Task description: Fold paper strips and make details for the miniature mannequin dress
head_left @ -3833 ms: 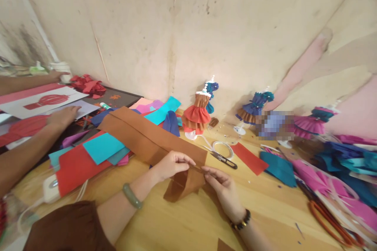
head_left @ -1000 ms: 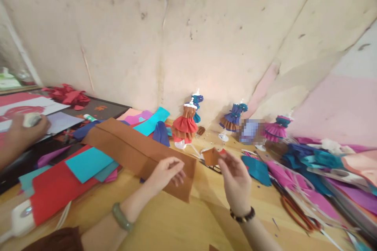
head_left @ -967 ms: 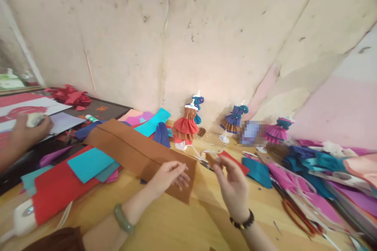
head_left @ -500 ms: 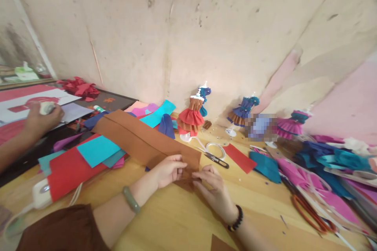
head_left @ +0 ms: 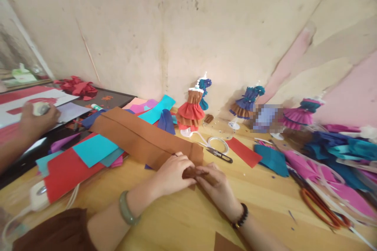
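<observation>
A long brown sheet point(head_left: 141, 135), cloth or paper, lies slantwise across the wooden table, with a lengthwise fold or seam line. My left hand point(head_left: 175, 170) rests at its near right end, fingers curled in and pinching the edge. Against it, my right hand point(head_left: 216, 186) has thumb and fingertips pressed together on the same gathered corner. The fingertips of both hands nearly meet there. Just beyond lie black thread snips point(head_left: 219, 155) and a coil of white cord point(head_left: 218, 145).
Small dress forms stand along the wall, one in a red and brown dress point(head_left: 191, 111). Orange-handled scissors point(head_left: 321, 208) and bunched fabric point(head_left: 350, 149) lie right. Red and turquoise sheets point(head_left: 96, 149) cover a white power strip point(head_left: 38, 196). Another person's hand point(head_left: 38, 119) holds a white object at left.
My left hand has come over the sheet's end and curled tighter, closer to my right fingertips. The corner between them is now gathered. The view has shifted slightly.
</observation>
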Demonstrator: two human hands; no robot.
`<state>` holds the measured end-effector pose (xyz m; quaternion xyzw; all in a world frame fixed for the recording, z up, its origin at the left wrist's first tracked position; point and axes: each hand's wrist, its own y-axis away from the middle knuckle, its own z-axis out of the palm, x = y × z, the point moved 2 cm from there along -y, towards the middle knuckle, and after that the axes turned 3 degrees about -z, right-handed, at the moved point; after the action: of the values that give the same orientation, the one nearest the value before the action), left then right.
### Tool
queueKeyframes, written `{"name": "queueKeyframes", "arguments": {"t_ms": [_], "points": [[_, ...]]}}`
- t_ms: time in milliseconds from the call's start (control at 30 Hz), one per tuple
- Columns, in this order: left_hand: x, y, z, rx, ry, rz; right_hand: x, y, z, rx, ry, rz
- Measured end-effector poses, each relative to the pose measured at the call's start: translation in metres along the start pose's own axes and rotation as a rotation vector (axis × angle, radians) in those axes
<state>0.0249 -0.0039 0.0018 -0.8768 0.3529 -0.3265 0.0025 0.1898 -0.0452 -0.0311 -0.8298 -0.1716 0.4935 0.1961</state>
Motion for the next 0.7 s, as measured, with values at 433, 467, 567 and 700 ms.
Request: {"name": "queueKeyframes", "arguments": {"t_ms": [433, 467, 567, 700], "points": [[-0.008, -0.002, 0.008, 0.016, 0.100, 0.030, 0.006, 0.002, -0.004, -0.034, 0.012, -0.019], [-0.008, -0.002, 0.008, 0.008, 0.124, 0.021, 0.006, 0.003, -0.004, -0.044, 0.012, -0.018], [-0.012, -0.003, 0.008, -0.036, 0.264, -0.071, 0.009, 0.003, -0.006, -0.060, 0.004, 0.009], [-0.018, -0.003, 0.009, -0.054, 0.499, -0.221, 0.011, 0.003, -0.007, -0.089, -0.033, 0.068]]}}
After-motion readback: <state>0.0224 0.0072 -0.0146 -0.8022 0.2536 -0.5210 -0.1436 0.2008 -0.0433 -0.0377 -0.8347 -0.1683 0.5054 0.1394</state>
